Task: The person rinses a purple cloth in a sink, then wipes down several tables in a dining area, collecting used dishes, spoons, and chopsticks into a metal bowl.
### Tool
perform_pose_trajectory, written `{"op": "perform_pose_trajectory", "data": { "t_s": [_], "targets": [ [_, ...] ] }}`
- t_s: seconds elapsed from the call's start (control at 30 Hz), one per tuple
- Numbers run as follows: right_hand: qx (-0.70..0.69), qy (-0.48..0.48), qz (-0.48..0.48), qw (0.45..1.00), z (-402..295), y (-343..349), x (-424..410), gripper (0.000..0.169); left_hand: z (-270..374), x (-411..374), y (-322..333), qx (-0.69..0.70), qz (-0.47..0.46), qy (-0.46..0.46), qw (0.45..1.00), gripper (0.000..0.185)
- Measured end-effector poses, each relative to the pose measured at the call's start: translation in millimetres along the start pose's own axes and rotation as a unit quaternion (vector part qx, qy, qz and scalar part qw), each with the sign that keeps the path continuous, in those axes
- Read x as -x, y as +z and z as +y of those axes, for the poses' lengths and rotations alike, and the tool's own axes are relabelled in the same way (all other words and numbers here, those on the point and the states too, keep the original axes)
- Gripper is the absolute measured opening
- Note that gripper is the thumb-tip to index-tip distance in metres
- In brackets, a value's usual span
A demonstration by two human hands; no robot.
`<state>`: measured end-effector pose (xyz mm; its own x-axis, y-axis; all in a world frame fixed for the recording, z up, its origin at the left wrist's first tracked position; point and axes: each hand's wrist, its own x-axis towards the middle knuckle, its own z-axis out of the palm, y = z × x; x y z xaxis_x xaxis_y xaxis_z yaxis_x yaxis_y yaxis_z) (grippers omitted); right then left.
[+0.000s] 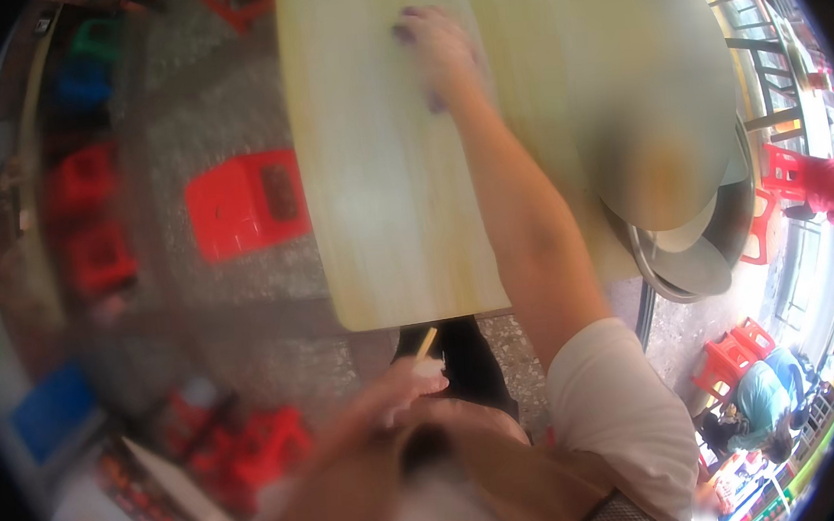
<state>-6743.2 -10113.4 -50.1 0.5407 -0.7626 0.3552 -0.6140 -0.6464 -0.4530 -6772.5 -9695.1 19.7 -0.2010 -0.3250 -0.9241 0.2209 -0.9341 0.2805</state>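
Note:
My right hand [445, 56] reaches far over the pale yellow-green tabletop [398, 210], pressed on a dark purplish cloth or sponge that shows at its fingertips and under the palm; blur hides its exact kind. My left hand [405, 386] is near my body, below the table's near edge. It is closed around a crumpled white thing, perhaps tissue, and a short yellowish stick [427, 343] that juts up from the fist. Dark trousers show behind that hand.
A metal basin [741, 227] with plates or bowls sits at the table's right side, partly covered by a blurred round shape. A red plastic stool [225, 206] stands left of the table. More stools are around. Other people [762, 398] are at the lower right.

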Motion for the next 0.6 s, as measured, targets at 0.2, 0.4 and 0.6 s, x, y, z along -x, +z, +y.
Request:
{"op": "perform_pose_trajectory", "data": {
  "t_s": [0.2, 0.4, 0.6],
  "targets": [
    [-0.143, -0.100, -0.257, 0.951, -58, -10, 46, 0.022, -122, -124, -58, 0.435, -0.173, 0.100, 0.878, 0.026],
    [-0.259, -0.257, -0.245, 0.898, -75, -66, 241, 0.018, -58, -137, -34, 0.557, -0.158, 0.162, 0.799, 0.037],
    [-0.356, -0.032, 0.000, 0.934, -108, -163, 374, 0.034, -50, -125, 20, 0.432, -0.168, 0.090, 0.882, 0.025]
  ]
}}
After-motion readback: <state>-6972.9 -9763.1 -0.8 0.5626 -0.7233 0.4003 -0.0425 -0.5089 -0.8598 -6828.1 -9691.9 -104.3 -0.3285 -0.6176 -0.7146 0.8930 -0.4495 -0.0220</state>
